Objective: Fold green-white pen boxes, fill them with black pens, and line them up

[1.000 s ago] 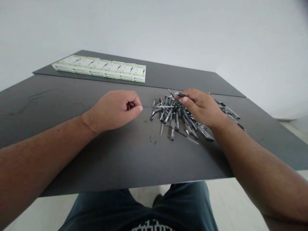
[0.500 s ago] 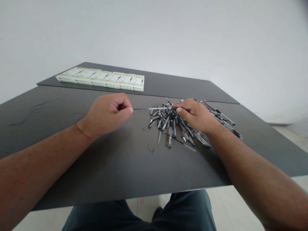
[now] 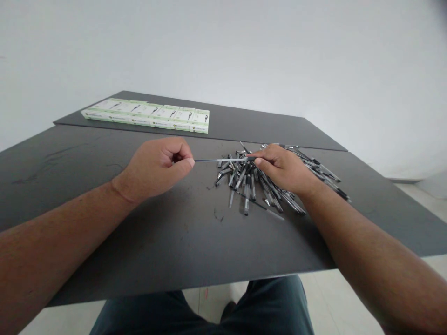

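Showing under the edge of the flat, dark grey table (image 3: 167, 251), my legs in blue jeans (image 3: 279, 309) are cut off at the bottom. My left hand (image 3: 160, 163) pinches a thin black-and-clear plastic refill (image 3: 223, 160), stretched between my hands. My right hand (image 3: 282, 167) grips a dark pen part (image 3: 251, 158), mostly covered; I can't tell whether the refill enters it. Beneath, my hand partly hides a pile of clear-and-black plastic pens (image 3: 247, 190). Farther off, white-and-green cardboard boxes (image 3: 146, 114) carry illegible print.
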### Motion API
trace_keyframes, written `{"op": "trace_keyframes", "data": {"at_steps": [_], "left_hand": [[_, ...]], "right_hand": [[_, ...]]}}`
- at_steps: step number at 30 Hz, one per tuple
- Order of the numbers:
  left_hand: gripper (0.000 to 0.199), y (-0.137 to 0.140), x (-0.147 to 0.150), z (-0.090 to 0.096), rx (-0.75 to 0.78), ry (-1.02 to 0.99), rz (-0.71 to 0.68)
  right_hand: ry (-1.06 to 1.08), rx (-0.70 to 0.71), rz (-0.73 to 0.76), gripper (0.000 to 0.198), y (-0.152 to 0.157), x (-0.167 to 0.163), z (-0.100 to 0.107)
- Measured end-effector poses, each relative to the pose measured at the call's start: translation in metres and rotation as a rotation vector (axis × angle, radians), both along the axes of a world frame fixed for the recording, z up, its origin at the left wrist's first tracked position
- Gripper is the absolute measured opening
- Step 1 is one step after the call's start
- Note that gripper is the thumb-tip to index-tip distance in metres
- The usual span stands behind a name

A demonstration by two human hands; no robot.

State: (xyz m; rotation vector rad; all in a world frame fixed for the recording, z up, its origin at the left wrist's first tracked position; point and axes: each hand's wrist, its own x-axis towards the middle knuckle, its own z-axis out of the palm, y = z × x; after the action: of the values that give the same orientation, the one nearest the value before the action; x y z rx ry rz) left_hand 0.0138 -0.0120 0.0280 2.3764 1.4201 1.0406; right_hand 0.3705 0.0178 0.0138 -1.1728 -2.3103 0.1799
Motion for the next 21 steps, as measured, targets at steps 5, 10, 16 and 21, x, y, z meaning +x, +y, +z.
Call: {"op": "trace_keyframes", "data": {"at_steps": [5,10,16,21], "left_hand": [[0.018,-0.0002,0.0001,-0.0015,-0.006,-0.009,0.003],[0.021,-0.0016,-0.0009,-0.0002,0.001,0.001,0.011],[0.023,0.0006,-0.0001,-0.0014,0.007,0.005,0.026],[0.021,-0.0038,0.0011,0.0044,-0.043,0.025,0.027]], "right_hand": [[-0.011,0.001,0.002,0.041,0.0016,0.0012,-0.0017],[-0.001,-0.004,0.000,0.039,0.0009,0.0008,-0.0019],[-0.011,-0.006,0.023,0.042,0.0010,0.0007,-0.0006],[-0.009,-0.016,0.027,0.042,0.0009,0.0011,-0.0001]]}}
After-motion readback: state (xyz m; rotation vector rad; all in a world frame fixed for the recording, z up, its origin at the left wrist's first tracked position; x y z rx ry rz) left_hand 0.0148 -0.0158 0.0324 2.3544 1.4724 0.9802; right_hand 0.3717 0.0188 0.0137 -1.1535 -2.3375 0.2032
